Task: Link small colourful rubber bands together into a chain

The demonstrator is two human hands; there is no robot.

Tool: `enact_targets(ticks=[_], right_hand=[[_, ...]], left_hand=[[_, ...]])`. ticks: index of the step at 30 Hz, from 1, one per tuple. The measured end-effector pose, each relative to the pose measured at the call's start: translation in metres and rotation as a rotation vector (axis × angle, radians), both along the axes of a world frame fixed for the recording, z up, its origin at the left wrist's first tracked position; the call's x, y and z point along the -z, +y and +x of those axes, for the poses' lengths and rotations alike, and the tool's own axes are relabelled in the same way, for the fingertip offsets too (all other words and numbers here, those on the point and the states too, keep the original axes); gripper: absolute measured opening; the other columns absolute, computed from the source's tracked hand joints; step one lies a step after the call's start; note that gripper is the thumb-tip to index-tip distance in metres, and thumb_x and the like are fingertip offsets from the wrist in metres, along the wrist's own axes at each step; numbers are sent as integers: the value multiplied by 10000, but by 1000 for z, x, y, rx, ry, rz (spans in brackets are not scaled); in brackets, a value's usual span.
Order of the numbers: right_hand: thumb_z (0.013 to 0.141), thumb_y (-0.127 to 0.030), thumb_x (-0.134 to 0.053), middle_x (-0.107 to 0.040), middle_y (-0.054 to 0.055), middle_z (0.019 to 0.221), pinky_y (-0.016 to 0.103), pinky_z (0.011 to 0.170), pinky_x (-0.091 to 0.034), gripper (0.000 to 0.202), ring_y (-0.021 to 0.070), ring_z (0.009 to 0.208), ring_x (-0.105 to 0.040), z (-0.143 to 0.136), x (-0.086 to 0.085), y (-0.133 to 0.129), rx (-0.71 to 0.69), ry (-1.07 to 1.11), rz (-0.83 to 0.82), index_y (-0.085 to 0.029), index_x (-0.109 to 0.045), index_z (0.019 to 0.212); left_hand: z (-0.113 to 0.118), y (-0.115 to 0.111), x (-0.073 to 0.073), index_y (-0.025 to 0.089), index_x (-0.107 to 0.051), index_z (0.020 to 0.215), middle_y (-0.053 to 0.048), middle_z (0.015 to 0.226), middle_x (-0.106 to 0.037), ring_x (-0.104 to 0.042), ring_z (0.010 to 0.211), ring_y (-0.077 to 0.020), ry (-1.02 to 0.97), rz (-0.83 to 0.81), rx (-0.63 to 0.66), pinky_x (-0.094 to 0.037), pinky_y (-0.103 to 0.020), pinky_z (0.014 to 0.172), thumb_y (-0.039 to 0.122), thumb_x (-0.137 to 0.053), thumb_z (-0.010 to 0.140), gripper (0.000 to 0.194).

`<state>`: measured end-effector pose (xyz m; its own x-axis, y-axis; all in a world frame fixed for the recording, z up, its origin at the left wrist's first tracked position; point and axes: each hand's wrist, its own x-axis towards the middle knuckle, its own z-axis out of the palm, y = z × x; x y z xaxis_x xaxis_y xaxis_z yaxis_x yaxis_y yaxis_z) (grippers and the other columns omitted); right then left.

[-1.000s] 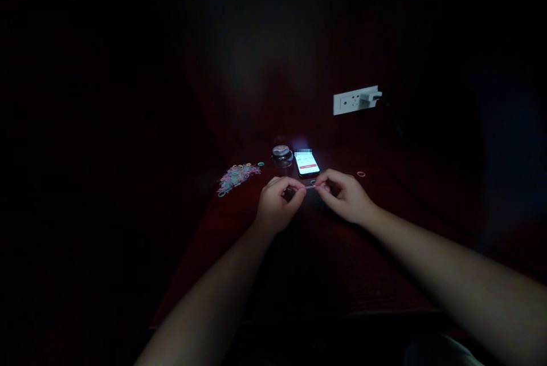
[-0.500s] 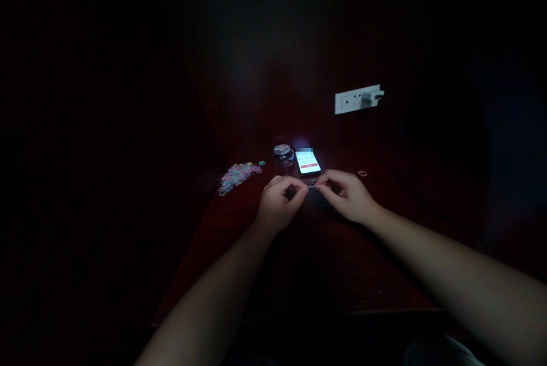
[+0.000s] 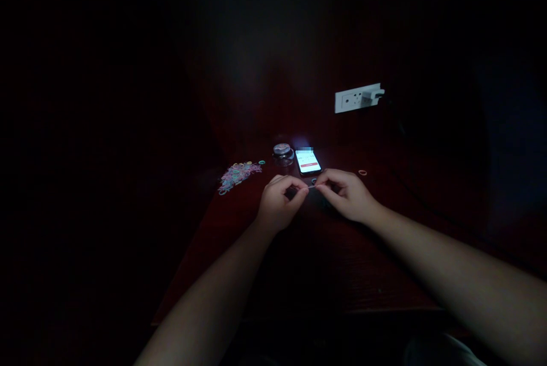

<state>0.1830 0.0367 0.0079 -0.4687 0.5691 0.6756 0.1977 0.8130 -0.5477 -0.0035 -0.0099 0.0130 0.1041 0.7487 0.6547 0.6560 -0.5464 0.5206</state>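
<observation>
Between my two hands runs a small pale band (image 3: 312, 186), stretched a short way from fingertip to fingertip. My left hand (image 3: 282, 200) pinches its left end between thumb and forefinger. At the other end, the thumb and forefinger of my right hand (image 3: 347, 194) are closed on it. Just beyond the band, a small bluish ring (image 3: 314, 181) lies partly hidden by my right fingers. A lit phone (image 3: 308, 162) rests behind my hands. To the left is a heap of small coloured bands (image 3: 239, 177).
Left of the phone stands a clear jar (image 3: 282, 155) with a lid. A lone pinkish band (image 3: 362, 173) lies right of my right hand on the dark red table (image 3: 307, 263). A socket (image 3: 356, 98) with a plug is on the wall.
</observation>
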Motion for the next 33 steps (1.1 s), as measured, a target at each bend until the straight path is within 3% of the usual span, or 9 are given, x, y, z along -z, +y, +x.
enact_targets(ticks=[33], right_hand=[[835,-200,-534,-543,12,692,249,549,-383,60,114,611,-480,-2,1,-2,-20,15,-50,-162,-559,797]], left_hand=[[-1,2,3,195,-636,822,-14,773,-636,-569,720,-142,2,0,-35,-455,-266,653,230,-619,805,42]])
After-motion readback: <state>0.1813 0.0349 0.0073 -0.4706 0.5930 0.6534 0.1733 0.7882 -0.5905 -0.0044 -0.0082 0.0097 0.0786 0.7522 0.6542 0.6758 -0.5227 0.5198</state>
